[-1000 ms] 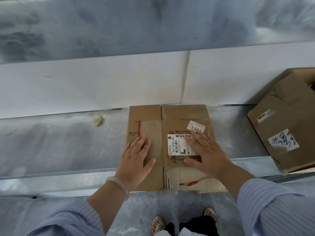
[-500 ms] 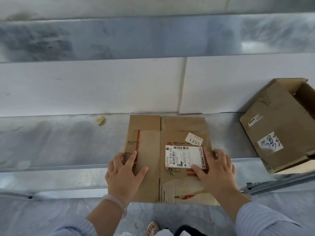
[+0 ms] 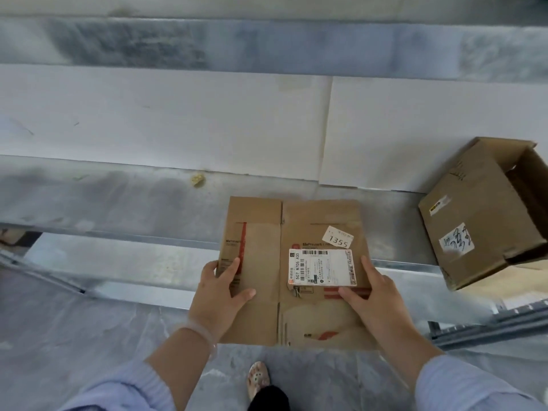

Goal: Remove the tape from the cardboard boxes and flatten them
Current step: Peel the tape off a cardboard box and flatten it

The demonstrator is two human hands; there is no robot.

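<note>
Both your left hand [image 3: 221,295] and right hand [image 3: 378,299] are gripping the flattened box [image 3: 311,216]. Fingers are curling round its edges, thumbs atop.

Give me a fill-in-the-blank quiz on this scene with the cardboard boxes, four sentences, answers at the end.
1. The small sticker on the flattened box reads ____.
2. The right hand grips the flattened box's ____ edge.
3. The open box lies to the ____ of the flattened box.
4. The bracelet is on the ____ wrist.
Answers: 1355; right; right; left.
</note>
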